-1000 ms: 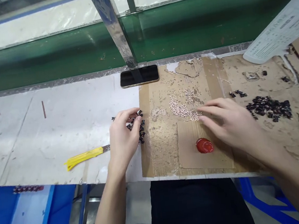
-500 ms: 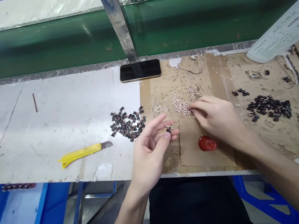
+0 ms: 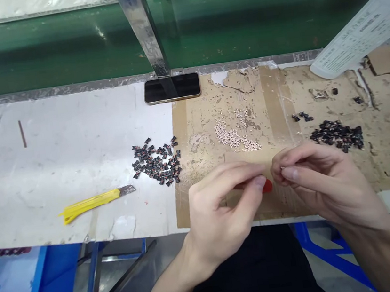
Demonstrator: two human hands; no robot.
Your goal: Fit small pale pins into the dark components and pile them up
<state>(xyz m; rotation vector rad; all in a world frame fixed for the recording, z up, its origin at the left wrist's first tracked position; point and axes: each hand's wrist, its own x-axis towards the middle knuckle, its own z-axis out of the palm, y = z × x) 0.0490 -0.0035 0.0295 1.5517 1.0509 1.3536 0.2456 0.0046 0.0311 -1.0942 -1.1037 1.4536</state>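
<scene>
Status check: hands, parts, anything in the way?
Both pinched shut: left hand, right hand, tips close above cardboard. Held piece too small to see. Red blob just behind fingers.

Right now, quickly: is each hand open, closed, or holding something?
Left hand: closed in a fingertip pinch; what it holds cannot be told.
Right hand: closed in a fingertip pinch; contents too small to tell.
</scene>
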